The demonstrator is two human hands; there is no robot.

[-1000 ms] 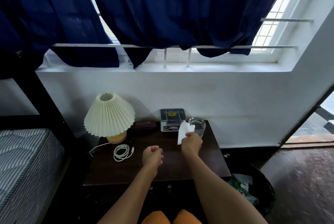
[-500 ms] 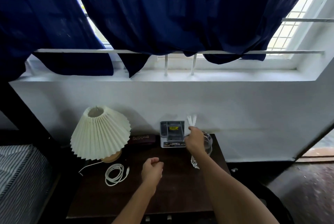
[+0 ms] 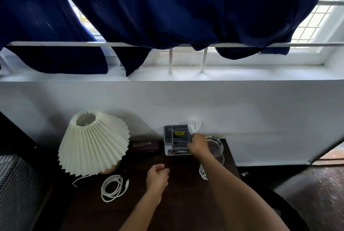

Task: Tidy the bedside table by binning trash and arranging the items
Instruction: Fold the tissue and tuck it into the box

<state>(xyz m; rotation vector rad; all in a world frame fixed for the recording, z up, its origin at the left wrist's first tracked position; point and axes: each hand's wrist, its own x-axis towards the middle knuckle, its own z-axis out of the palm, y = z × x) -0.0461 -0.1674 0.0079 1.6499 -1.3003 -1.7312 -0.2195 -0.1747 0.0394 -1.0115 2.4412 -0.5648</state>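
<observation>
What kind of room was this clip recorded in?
Most likely a bedroom: a dark bedside table with a pleated lamp stands under a curtained window, and a striped mattress lies at the left edge.

Surface (image 3: pixel 178 212): dark wood, smooth, low sheen.
Lamp shade (image 3: pixel 93 141): pleated cream paper or cloth, matt; base (image 3: pixel 109 168) pale wood.
Cable (image 3: pixel 113 188): white plastic, smooth.
Box (image 3: pixel 176 140): grey and white plastic, matt.
Dish (image 3: pixel 215 147): clear glass, glossy.
Tissue (image 3: pixel 194 126): white paper, crumpled.
Curtains (image 3: pixel 167 7), at 12 o'clock: navy cloth, matt.
</observation>
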